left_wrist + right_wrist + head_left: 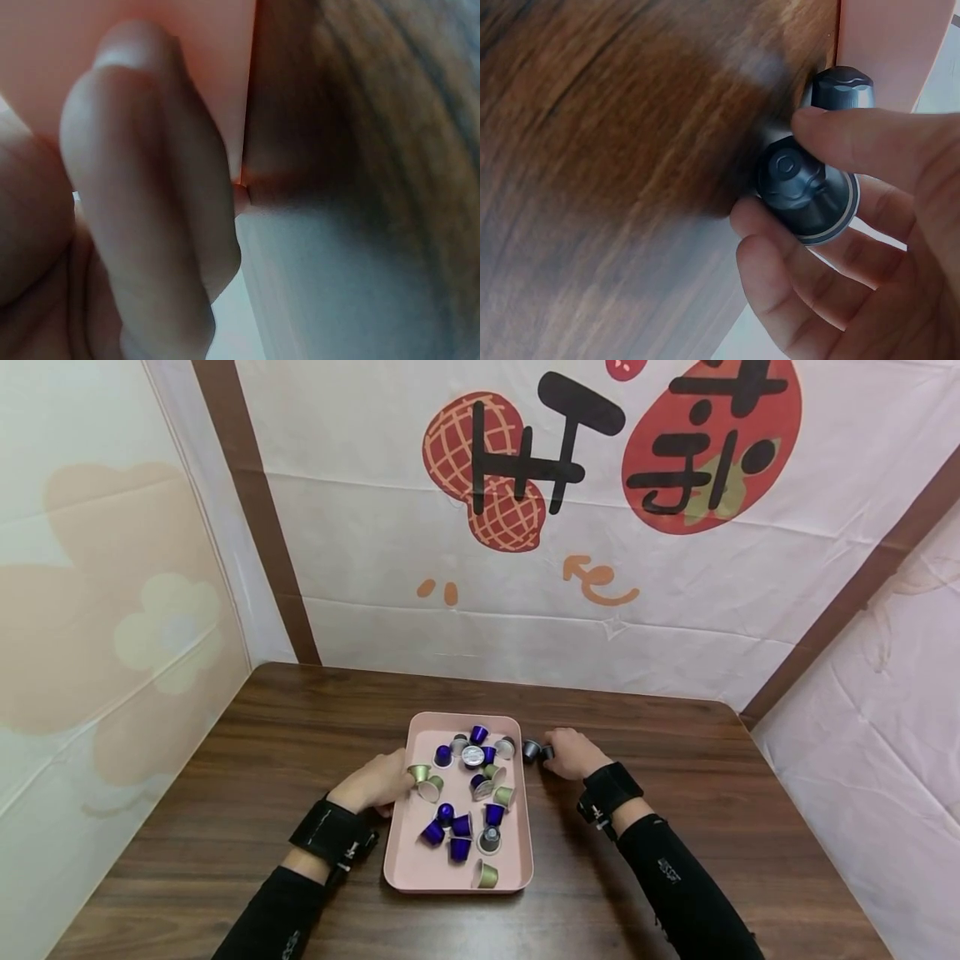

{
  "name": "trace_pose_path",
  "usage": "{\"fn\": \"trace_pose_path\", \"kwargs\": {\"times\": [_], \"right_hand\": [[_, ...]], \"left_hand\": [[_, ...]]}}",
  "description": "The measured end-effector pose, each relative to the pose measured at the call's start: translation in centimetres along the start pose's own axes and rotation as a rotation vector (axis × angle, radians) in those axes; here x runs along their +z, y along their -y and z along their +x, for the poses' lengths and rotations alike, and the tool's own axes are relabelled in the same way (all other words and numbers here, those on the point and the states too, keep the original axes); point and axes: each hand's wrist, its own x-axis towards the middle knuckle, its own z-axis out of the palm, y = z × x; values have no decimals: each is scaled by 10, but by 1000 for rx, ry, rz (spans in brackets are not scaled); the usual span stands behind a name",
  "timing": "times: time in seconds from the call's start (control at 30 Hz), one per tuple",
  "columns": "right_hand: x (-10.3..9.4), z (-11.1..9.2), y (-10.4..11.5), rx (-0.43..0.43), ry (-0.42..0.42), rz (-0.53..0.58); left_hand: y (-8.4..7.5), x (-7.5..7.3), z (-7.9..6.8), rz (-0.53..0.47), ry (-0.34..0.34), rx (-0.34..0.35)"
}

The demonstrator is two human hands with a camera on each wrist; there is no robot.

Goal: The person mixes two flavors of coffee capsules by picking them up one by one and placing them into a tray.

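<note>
My right hand point(572, 753) pinches a dark grey coffee capsule point(799, 176) between thumb and fingers, just right of a pink tray point(527, 852). Beside it, close against the tray wall, is a second dark grey capsule point(531, 751). At the tray's left rim, my left hand point(377, 779) has its fingers bent, with the fingertips right beside a green capsule point(419, 772). Another green capsule point(431, 789) lies close by. In the left wrist view, bent fingers point(142, 172) overlap the pink tray wall; I cannot tell what they grip.
Several blue capsules point(461, 848), green ones point(487, 874) and grey or silver ones point(489, 839) lie scattered in the tray. The tray stands on a brown wooden table point(315, 710). Printed white cloth point(360, 568) hangs behind the table and at both sides.
</note>
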Motion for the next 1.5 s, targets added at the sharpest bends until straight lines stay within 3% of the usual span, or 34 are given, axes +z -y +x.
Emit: {"fn": "trace_pose_path", "kwargs": {"times": [0.73, 1.5], "right_hand": [[-4, -18, -3, -8, -22, 90], [-24, -33, 39, -123, -182, 48]], "left_hand": [[0, 1, 1, 24, 8, -12], [0, 1, 3, 21, 9, -6]]}}
